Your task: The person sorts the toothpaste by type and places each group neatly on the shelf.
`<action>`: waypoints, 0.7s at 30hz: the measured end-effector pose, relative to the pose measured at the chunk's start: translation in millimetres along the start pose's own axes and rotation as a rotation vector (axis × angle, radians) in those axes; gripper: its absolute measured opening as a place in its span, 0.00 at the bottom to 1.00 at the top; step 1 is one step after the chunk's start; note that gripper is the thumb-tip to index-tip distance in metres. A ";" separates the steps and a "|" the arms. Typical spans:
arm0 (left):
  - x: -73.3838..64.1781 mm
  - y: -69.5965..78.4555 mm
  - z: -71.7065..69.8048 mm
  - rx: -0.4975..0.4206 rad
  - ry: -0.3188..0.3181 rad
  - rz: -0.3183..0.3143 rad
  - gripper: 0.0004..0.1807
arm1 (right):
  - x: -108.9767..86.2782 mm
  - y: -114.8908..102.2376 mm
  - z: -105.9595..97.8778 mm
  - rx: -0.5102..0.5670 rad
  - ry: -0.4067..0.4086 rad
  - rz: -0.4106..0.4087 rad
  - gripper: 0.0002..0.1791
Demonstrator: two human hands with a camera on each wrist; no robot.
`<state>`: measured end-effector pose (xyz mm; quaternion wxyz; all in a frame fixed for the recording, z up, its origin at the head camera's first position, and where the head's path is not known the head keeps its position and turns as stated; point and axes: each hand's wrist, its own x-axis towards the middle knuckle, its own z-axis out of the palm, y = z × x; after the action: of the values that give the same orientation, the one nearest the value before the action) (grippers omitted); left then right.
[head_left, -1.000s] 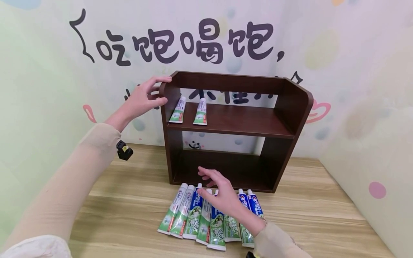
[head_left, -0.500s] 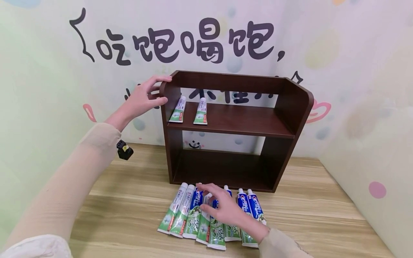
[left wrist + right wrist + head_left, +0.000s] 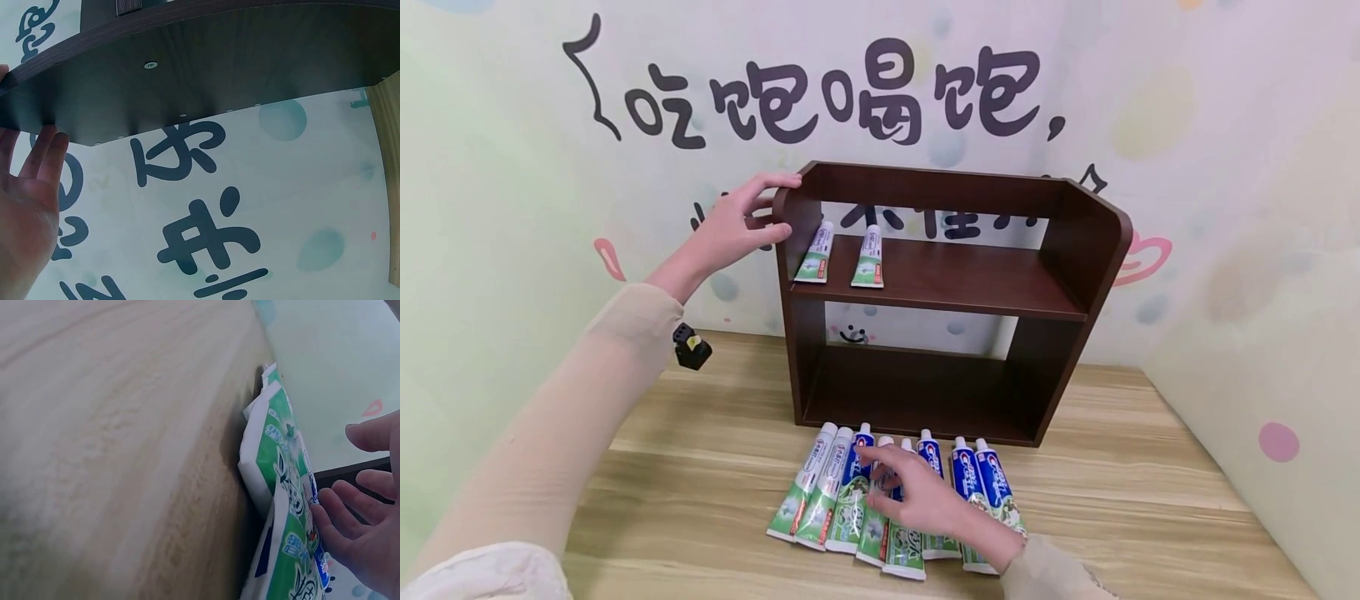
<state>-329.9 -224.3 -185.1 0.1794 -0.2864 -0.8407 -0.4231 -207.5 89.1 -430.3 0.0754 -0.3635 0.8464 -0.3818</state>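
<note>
My left hand (image 3: 730, 229) holds the upper left corner of a dark brown wooden shelf (image 3: 970, 279), its thumb at the front edge. In the left wrist view its fingers (image 3: 53, 150) lie against the panel's outer face. My right hand (image 3: 921, 497), fingers loosely bent and apart, is over a row of toothpaste tubes on the table and hides parts of the middle ones. White-and-green tubes (image 3: 805, 487) lie at the row's left, blue-and-green tubes (image 3: 997, 483) at its right. Two smaller white-and-green toothpaste tubes (image 3: 815, 252) lean on the upper tier at the left.
The shelf stands on a wood-grain table (image 3: 1150, 500) in front of a patterned wall (image 3: 955, 142) with large black characters. Its lower tier (image 3: 917, 387) is directly behind the row of tubes. A small black device (image 3: 691, 347) is at my left wrist.
My right hand has come down and back from before the lower tier to over the middle of the row. My left hand stays on the shelf corner. The tubes lie as before.
</note>
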 end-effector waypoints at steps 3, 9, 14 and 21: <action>0.2 -0.3 0.1 0.005 0.000 -0.004 0.31 | -1.0 1.3 0.1 -0.004 0.002 -0.001 0.34; 0.9 0.6 0.3 0.001 -0.002 -0.009 0.31 | -4.6 6.7 -4.2 -0.020 -0.010 0.038 0.34; 0.5 1.6 0.2 -0.004 -0.005 -0.013 0.31 | -7.0 12.0 -7.5 -0.049 -0.017 0.056 0.37; -0.2 1.8 -0.5 0.013 -0.005 -0.003 0.31 | -10.8 13.2 -9.5 -0.165 -0.048 0.081 0.45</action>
<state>-328.6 -223.8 -183.8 0.1786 -0.2852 -0.8443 -0.4171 -210.8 107.8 -434.5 0.0808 -0.3428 0.8870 -0.2988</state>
